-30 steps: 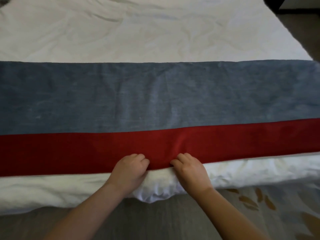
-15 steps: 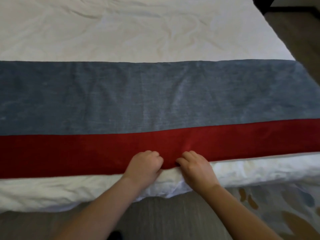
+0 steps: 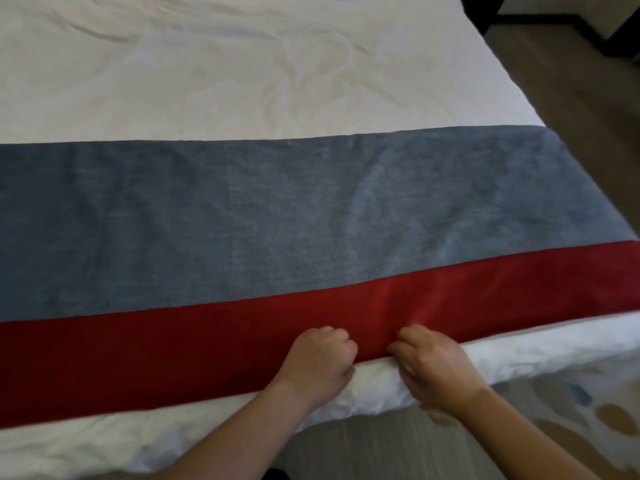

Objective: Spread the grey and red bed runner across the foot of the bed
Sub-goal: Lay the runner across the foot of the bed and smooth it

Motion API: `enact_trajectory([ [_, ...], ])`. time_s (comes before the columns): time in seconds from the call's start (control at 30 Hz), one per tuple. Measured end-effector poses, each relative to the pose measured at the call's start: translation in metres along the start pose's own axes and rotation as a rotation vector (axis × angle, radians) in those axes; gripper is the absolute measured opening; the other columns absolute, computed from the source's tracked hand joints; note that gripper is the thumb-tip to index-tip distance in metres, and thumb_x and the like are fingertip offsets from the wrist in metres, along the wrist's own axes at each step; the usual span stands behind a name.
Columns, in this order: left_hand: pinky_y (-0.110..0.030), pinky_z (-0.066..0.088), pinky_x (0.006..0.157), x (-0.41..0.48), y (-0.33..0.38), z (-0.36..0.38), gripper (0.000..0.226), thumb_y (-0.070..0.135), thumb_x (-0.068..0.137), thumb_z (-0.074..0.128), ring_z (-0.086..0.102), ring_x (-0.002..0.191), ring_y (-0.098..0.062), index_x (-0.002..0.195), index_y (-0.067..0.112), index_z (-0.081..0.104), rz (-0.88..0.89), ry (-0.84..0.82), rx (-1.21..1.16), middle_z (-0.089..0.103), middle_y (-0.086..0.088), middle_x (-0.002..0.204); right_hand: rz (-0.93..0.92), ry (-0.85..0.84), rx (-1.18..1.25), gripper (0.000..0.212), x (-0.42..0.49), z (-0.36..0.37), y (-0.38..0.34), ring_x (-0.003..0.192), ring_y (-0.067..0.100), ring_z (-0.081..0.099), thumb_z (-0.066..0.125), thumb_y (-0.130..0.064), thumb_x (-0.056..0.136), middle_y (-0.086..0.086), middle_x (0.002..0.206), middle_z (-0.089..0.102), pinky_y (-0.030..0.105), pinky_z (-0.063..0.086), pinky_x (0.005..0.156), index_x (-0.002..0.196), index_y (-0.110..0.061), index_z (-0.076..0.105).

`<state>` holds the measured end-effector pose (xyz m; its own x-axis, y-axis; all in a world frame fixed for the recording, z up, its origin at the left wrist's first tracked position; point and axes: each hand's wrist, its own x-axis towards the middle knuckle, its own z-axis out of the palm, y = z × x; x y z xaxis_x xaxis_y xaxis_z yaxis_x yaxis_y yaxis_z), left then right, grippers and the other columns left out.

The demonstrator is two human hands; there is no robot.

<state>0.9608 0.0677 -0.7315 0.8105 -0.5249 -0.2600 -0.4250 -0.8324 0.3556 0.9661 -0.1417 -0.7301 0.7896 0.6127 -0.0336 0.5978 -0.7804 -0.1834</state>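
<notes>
Bed runner: long axis left to right, across you. Your left hand and right hand pinch its near red hem, fingers curled, close together.

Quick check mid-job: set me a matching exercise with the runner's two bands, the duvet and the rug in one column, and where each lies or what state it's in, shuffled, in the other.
Things:
1. grey band
2. red band
3. white duvet
4. patterned rug

Places or states:
A. on the floor, lower right of the view
B. near edge gripped by the left hand and the right hand
C. far half of the runner, lying flat
D. under the runner, bare beyond it and along the bed's near edge

Pairs: 1-C; 2-B; 3-D; 4-A
</notes>
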Motion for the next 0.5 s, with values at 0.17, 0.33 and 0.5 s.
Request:
enact_trajectory([
  [0.17, -0.036, 0.045, 0.067, 0.054, 0.058, 0.006, 0.012, 0.024, 0.083, 0.060, 0.057, 0.082, -0.022, 0.084, 0.013, 0.064, -0.012, 0.049, -0.012, 0.061, -0.004, 0.086, 0.096, 0.015, -0.065, 0.025, -0.022, -0.018, 0.059, 0.054, 0.025, 0.059, 0.085, -0.005, 0.045, 0.003, 0.061, 0.060, 0.029, 0.048, 0.040, 0.063, -0.011, 0.069],
  [0.33, -0.023, 0.041, 0.046, 0.080, 0.103, 0.015, 0.021, 0.017, 0.054, 0.081, 0.059, 0.053, -0.014, 0.053, 0.019, 0.060, -0.062, 0.004, 0.019, 0.058, 0.004, 0.057, -0.021, -0.057, -0.063, 0.036, -0.039, -0.013, 0.084, 0.046, 0.017, 0.056, 0.087, -0.012, 0.027, -0.002, 0.052, 0.055, 0.021, 0.042, 0.038, 0.050, -0.017, 0.060],
  [0.5, -0.032, 0.041, 0.064, 0.092, 0.124, 0.033, 0.013, 0.024, 0.084, 0.057, 0.058, 0.079, -0.019, 0.083, 0.015, 0.067, -0.200, 0.066, -0.016, 0.061, -0.001, 0.083, -0.093, -0.037, -0.014, 0.025, -0.056, -0.014, 0.124, 0.054, 0.017, 0.055, 0.084, -0.010, 0.045, -0.002, 0.061, 0.057, 0.025, 0.044, 0.041, 0.061, -0.018, 0.067],
])
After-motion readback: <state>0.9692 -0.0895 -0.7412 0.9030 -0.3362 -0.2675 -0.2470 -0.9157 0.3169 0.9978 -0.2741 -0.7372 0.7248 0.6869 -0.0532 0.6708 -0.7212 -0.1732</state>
